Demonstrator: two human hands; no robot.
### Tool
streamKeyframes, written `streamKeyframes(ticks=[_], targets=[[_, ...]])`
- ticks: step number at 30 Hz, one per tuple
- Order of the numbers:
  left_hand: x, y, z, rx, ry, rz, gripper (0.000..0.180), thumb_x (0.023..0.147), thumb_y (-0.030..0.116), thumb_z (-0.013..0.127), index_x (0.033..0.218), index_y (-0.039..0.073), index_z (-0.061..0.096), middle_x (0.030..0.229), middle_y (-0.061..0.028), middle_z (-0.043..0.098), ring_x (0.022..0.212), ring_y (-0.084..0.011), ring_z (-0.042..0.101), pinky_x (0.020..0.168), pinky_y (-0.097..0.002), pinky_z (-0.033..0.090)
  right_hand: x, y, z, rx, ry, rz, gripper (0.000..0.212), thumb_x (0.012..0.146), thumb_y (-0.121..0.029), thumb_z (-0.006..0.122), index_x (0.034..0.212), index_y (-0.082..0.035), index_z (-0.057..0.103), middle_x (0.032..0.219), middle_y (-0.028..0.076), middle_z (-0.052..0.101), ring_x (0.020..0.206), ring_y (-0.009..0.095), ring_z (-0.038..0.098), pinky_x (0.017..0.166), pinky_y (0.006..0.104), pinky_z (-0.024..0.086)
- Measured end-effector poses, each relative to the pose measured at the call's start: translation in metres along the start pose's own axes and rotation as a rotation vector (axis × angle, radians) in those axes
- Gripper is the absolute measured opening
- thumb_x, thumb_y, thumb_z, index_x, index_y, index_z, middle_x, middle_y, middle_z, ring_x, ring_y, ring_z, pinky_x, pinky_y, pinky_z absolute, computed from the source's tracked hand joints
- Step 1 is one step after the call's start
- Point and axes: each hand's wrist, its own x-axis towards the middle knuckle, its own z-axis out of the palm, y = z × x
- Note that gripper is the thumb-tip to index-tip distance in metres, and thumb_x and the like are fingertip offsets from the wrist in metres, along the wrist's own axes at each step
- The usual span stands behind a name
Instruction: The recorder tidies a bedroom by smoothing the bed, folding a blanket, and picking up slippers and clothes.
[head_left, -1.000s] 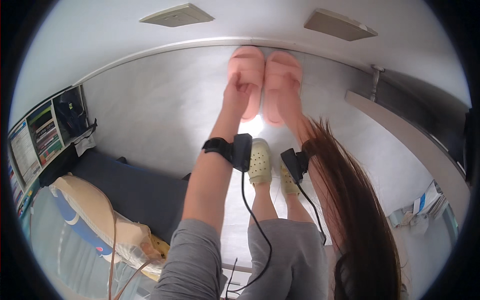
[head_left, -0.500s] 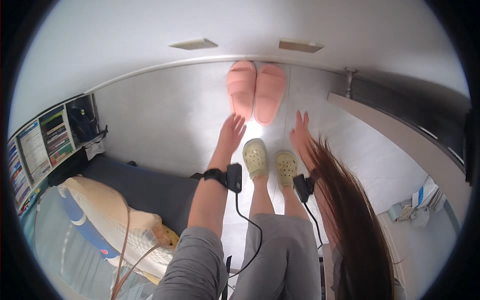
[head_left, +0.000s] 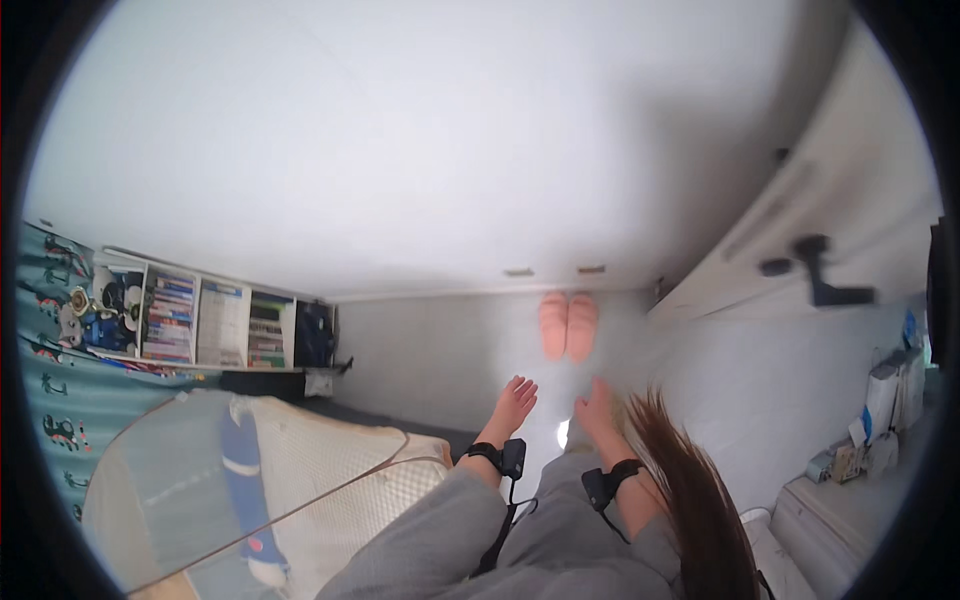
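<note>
A pair of pink slippers [head_left: 553,335] lies side by side on the floor by the wall, ahead of my hands and touched by neither. My left hand [head_left: 513,403] is held out in the air with its fingers apart and nothing in it. To its right, my right hand [head_left: 597,408] is also empty, its thumb standing away from the fingers; it looks slightly blurred. A black strapped device [head_left: 513,459] sits on my left wrist, and another black device [head_left: 600,488] is on the right one. Long brown hair [head_left: 690,490] hangs beside my right arm, hiding part of it.
A low white bookshelf [head_left: 195,325] with books stands along the wall at left. Below it is a bed [head_left: 330,480] with a pale quilted cover. On the right are a white door [head_left: 850,190] with a dark handle and a white cabinet [head_left: 830,520] bearing small items.
My view has tilted up and I stand more upright; the slippers now look smaller and farther off. My hands have drawn back from them, and the light green clogs have dropped out of clear sight.
</note>
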Motion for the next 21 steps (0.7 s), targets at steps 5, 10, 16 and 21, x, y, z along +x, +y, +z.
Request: streamKeyframes(ticks=[5, 10, 16, 21], targets=[[-0.019, -0.043, 0.075, 0.751, -0.873, 0.3, 0.021, 0.082, 0.026, 0.046, 0.093, 0.009, 0.045, 0.089, -0.0043, 0.054, 0.084, -0.0165, 0.05, 0.075, -0.0304, 0.04, -0.058, -0.023, -0.126, 0.365, 0.411, 0.032, 0.052, 0.074, -0.01, 0.05, 0.121, -0.001, 0.029, 0.114, 0.019, 0.038, 0.095, 0.025, 0.046, 0.078, 0.0314, 0.041], [-0.145, -0.133, 0.19, 0.512, -0.599, -0.302, 0.026, 0.081, 0.029, 0.043, 0.094, 0.007, 0.05, 0.088, -0.0052, 0.053, 0.08, -0.0188, 0.052, 0.072, -0.0346, 0.043, -0.15, -0.018, -0.207, 0.065, 0.901, 0.097, 0.058, 0.075, -0.024, 0.055, 0.122, -0.001, 0.03, 0.118, 0.019, 0.039, 0.092, 0.024, 0.051, 0.076, 0.0331, 0.043], [-0.319, -0.322, 0.216, 0.877, -1.407, -0.728, 0.03, 0.084, 0.027, 0.042, 0.103, 0.004, 0.045, 0.105, -0.0096, 0.049, 0.098, -0.0218, 0.047, 0.087, -0.0345, 0.037, -0.373, 0.023, -0.287, 0.623, 1.363, 0.32, 0.058, 0.077, -0.023, 0.055, 0.122, -0.001, 0.026, 0.109, 0.016, 0.044, 0.072, 0.018, 0.057, 0.062, 0.0296, 0.047], [-0.397, -0.38, 0.206, 1.238, -1.341, -0.66, 0.036, 0.083, 0.027, 0.045, 0.109, 0.003, 0.041, 0.112, -0.0114, 0.046, 0.102, -0.0223, 0.046, 0.087, -0.0341, 0.037, -0.505, 0.066, -0.305, 0.83, 1.617, 0.317, 0.054, 0.077, -0.014, 0.051, 0.123, -0.003, 0.025, 0.111, 0.016, 0.042, 0.074, 0.018, 0.057, 0.06, 0.0279, 0.047]])
